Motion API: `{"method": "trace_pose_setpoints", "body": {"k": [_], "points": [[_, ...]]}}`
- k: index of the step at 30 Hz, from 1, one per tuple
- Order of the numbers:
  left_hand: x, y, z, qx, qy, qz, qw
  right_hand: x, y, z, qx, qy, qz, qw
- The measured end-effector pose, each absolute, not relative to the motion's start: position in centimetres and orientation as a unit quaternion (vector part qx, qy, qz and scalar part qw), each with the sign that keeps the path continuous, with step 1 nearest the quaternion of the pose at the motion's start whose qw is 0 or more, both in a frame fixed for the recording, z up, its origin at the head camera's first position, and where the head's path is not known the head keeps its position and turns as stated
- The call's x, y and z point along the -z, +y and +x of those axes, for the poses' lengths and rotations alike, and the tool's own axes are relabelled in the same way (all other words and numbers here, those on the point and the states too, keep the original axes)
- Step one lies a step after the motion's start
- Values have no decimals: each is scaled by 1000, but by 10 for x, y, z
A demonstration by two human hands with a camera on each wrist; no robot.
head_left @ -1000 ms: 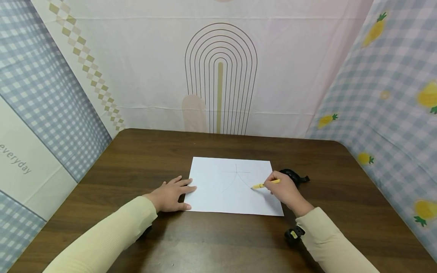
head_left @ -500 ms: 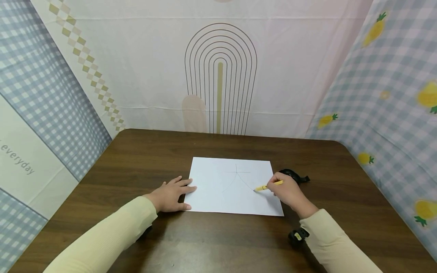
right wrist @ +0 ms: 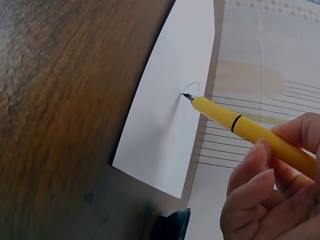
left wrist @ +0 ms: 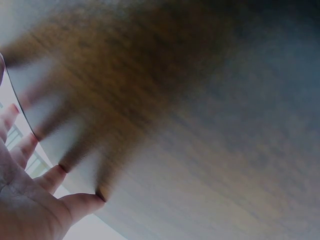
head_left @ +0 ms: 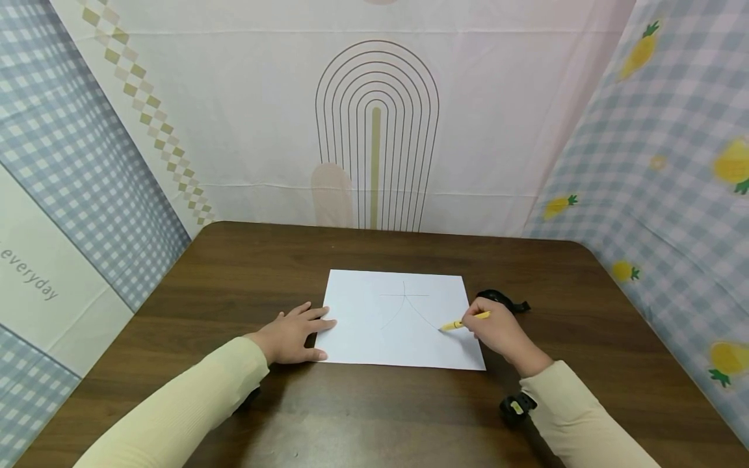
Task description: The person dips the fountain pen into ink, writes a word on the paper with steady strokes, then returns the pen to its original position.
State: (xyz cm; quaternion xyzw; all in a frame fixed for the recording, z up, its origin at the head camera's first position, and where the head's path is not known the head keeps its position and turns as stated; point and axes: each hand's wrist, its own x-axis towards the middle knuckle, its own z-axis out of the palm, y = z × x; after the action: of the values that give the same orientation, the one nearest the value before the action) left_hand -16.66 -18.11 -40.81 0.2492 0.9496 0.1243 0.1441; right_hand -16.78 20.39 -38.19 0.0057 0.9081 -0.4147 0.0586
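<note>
A white sheet of paper (head_left: 374, 338) lies on the brown table (head_left: 263, 260), bearing thin lines: a short vertical, a horizontal across it and two curved strokes spreading downward. My right hand (head_left: 497, 328) pinches a yellow fountain pen (right wrist: 255, 134), its dark nib on the paper at the lower end of the right-hand stroke. In the right wrist view the thumb and fingers curl round the barrel. My left hand (head_left: 292, 335) rests spread at the paper's left edge, fingertips over the sheet. The left wrist view shows its straight fingers (left wrist: 82, 204) touching the surface.
A black object with a narrow tip (head_left: 503, 300) lies just beyond my right hand, partly hidden by it. Patterned cloths hang behind the table (head_left: 251, 130) and along both sides. A black wrist device (head_left: 516, 408) sits below the right sleeve.
My right hand has moved right and toward me with the fountain pen, and the right-hand stroke has grown longer. The left hand and the paper stay in place.
</note>
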Motion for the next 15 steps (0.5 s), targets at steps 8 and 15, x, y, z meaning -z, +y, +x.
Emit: {"method": "trace_pose_setpoints", "body": {"k": [8,15], "points": [[407,-181,-166,-126,949,247,148,383,206,-168,411,909,5,61],[407,-181,-166,-126,949,248,148,379,214,-167,420,905,16,57]]}}
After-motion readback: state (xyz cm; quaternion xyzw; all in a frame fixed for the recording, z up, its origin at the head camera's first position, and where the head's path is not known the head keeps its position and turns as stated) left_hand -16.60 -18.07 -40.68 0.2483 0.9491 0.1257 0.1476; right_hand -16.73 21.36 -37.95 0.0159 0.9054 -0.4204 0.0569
